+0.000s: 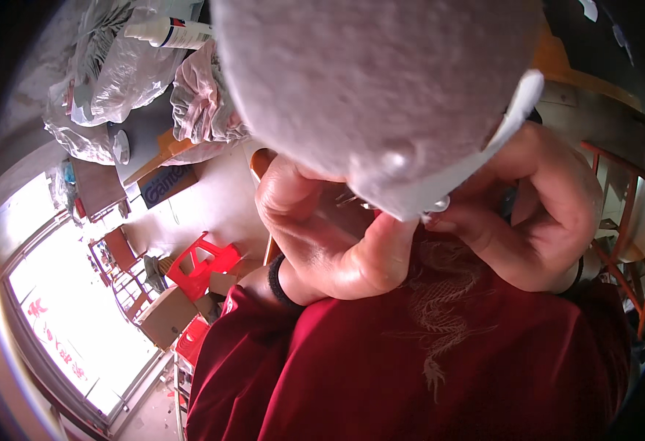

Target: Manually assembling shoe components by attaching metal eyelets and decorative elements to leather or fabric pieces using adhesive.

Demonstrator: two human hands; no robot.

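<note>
A large grey fuzzy piece, like plush [366,95], fills the upper middle close to the camera. A white strip [513,110] runs along its right edge down to a narrow tip. My left hand [330,235] is closed on the piece near this tip, thumb pressed against it and fingers partly hidden behind. Beside the tip, my right hand [539,213] is curled with thumb and forefinger together. A tiny shiny bit [441,204] shows at its fingertips; I cannot make out what it is. The plush's full shape is out of view.
A table at the upper left carries clear plastic bags [135,84], a white bottle [168,33] and a crumpled cloth [201,95]. Farther left are a red plastic stool [201,264], a cardboard box [167,317] and a bright glass door [73,316]. Wooden chair legs [624,235] stand at right.
</note>
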